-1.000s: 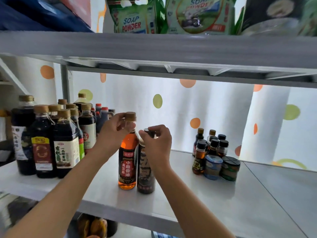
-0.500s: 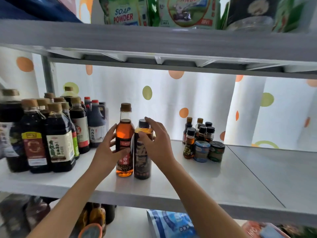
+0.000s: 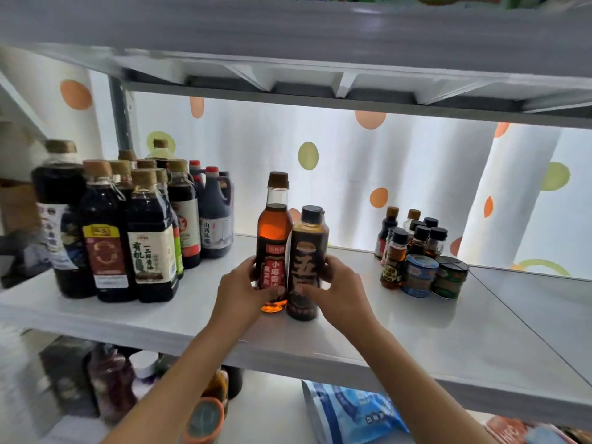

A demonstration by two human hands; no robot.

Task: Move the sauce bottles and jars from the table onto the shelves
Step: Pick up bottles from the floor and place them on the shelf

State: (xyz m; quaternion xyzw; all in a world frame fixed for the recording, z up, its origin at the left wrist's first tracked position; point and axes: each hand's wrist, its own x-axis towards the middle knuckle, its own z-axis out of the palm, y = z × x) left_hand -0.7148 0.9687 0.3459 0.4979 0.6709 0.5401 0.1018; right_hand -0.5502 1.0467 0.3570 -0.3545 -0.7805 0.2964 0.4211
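Note:
Two bottles stand side by side in the middle of the white shelf (image 3: 432, 318). The amber oil bottle (image 3: 273, 225) has a brown cap and a red label. My left hand (image 3: 241, 293) grips its lower body from the left. To its right, touching it, is the dark sauce bottle (image 3: 309, 248) with a black cap. My right hand (image 3: 334, 291) holds that one low on its right side. Both bottles are upright with their bases on the shelf.
A cluster of large dark soy bottles (image 3: 128, 232) fills the shelf's left end. Small bottles and round tins (image 3: 416, 254) stand at the right. An upper shelf (image 3: 320, 43) hangs close overhead. Bags and jars (image 3: 349, 415) lie on the lower level.
My hands slid down from the bottle caps to the lower bodies of the two bottles. The bottles now stand close together on the shelf. The view has tilted lower.

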